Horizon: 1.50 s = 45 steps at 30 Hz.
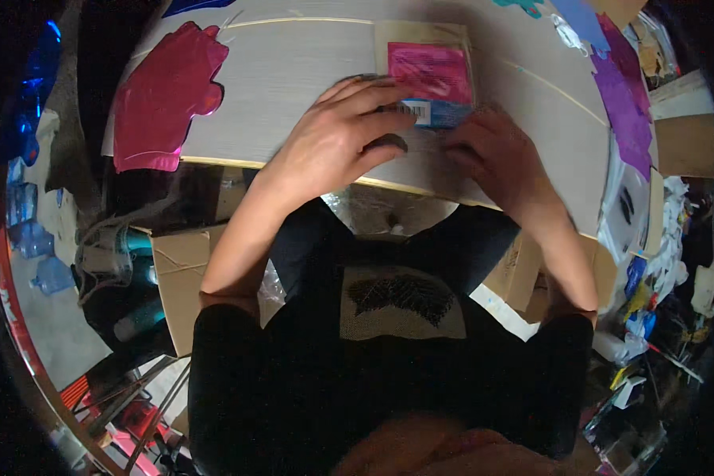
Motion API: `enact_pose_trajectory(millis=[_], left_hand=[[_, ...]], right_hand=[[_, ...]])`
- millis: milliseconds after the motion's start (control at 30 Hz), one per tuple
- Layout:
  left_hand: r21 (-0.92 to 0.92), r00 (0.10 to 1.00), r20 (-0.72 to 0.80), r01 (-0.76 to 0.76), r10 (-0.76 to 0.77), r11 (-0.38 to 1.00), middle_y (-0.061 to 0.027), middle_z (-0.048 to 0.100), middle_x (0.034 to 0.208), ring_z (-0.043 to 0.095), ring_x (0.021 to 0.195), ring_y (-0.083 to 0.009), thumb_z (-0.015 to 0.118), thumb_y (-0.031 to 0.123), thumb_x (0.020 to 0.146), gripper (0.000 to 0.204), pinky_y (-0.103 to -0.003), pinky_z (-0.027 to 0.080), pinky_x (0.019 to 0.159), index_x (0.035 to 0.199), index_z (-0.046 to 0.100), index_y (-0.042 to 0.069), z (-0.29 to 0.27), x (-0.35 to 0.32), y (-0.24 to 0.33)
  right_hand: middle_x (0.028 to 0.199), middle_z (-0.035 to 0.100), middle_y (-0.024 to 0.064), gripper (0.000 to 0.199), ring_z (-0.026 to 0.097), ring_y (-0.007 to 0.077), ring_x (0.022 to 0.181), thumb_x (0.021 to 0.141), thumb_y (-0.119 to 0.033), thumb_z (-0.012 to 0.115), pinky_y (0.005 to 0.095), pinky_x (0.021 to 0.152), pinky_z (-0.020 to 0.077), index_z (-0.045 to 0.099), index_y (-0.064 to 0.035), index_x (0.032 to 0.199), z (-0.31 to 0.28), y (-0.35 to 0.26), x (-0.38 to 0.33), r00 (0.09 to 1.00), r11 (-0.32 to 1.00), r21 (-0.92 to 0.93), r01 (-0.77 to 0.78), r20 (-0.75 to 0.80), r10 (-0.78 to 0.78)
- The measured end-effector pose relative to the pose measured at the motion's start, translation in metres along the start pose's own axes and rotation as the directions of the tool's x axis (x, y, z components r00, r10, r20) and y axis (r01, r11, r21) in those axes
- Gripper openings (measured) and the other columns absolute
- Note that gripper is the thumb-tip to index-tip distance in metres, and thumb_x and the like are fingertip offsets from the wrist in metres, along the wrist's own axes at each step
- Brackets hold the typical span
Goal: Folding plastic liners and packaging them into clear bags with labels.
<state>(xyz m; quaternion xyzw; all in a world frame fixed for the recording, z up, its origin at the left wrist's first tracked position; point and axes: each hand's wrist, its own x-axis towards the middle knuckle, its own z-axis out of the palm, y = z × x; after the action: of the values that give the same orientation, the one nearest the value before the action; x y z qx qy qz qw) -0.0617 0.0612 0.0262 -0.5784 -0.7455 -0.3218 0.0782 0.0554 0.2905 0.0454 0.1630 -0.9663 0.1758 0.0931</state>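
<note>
A flat clear plastic packet [430, 73] with a pink and blue printed insert lies on the white table, a barcode label on its blue part. My left hand [345, 131] reaches over the packet's lower left edge, its fingers stretched and the thumb apart from them. Close to the packet's lower right corner is my right hand [500, 163], fingers bent and smeared by motion. Whether the right fingertips grip the packet's edge cannot be made out.
Shiny magenta foil pouches [165, 95] lie at the table's left. Purple pouches [620, 111] are at the right edge. Cardboard boxes [184, 274] stand below on the left and right. A cluttered heap of plastic scraps [662, 254] fills the right side.
</note>
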Motion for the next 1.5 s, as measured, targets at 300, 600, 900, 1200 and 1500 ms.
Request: enact_pose_trajectory(millis=[300, 600, 900, 1200, 1500], left_hand=[[-0.028, 1.0, 0.017, 0.026, -0.026, 0.999, -0.0101, 0.06, 0.129, 0.052, 0.126, -0.0292, 0.075, 0.019, 0.077, 0.02, -0.048, 0.037, 0.11, 0.097, 0.075, 0.013, 0.002, -0.013, 0.006], [-0.119, 0.993, 0.02, 0.121, -0.12, 0.986, -0.0103, 0.06, 0.129, 0.053, 0.126, -0.0302, 0.077, 0.015, 0.074, 0.019, -0.048, 0.036, 0.109, 0.091, 0.073, 0.011, 0.006, -0.006, 0.009], [-0.11, 0.997, -0.012, 0.075, -0.076, 0.991, -0.0103, 0.062, 0.125, 0.056, 0.12, -0.031, 0.079, 0.014, 0.071, 0.019, -0.047, 0.039, 0.106, 0.09, 0.075, 0.011, 0.008, -0.01, 0.008], [-0.148, 0.996, -0.003, 0.085, -0.086, 0.985, -0.0098, 0.062, 0.126, 0.056, 0.119, -0.0305, 0.081, 0.013, 0.067, 0.02, -0.046, 0.041, 0.104, 0.087, 0.075, 0.01, 0.006, -0.006, 0.003], [-0.053, 0.983, 0.127, 0.137, -0.129, 0.989, -0.0085, 0.058, 0.134, 0.052, 0.128, -0.028, 0.08, 0.026, 0.073, 0.048, -0.051, 0.031, 0.113, 0.117, 0.069, 0.012, 0.001, -0.008, 0.01]], right_hand=[[0.089, 0.058, 0.0123, 0.013, 0.058, 0.0328, 0.089, 0.085, -0.016, 0.062, 0.0419, 0.08, 0.0472, 0.059, -0.0041, 0.09, 0.003, 0.002, 0.008, 0.996, 0.995, 0.102, -0.015, 0.087, 0.006], [0.083, 0.057, 0.0137, 0.011, 0.059, 0.0349, 0.084, 0.085, -0.015, 0.06, 0.045, 0.074, 0.047, 0.056, -0.0048, 0.087, 0.0, -0.004, 0.01, 0.972, 0.991, 0.023, -0.131, 0.198, 0.124], [0.088, 0.057, 0.0106, 0.01, 0.061, 0.0302, 0.084, 0.082, -0.014, 0.062, 0.0422, 0.071, 0.0509, 0.057, -0.0064, 0.084, 0.013, -0.001, 0.007, 0.993, 0.978, -0.204, 0.053, 0.111, -0.031], [0.092, 0.055, 0.0096, 0.012, 0.061, 0.0277, 0.091, 0.081, -0.01, 0.061, 0.04, 0.075, 0.0523, 0.057, -0.0067, 0.092, 0.018, -0.006, 0.011, 0.987, 0.977, -0.148, 0.155, -0.007, -0.158], [0.099, 0.057, 0.0124, 0.018, 0.059, 0.0298, 0.098, 0.078, -0.009, 0.059, 0.0396, 0.08, 0.0505, 0.056, -0.0032, 0.096, 0.017, -0.01, 0.007, 0.984, 0.968, -0.174, 0.178, 0.064, -0.169]])
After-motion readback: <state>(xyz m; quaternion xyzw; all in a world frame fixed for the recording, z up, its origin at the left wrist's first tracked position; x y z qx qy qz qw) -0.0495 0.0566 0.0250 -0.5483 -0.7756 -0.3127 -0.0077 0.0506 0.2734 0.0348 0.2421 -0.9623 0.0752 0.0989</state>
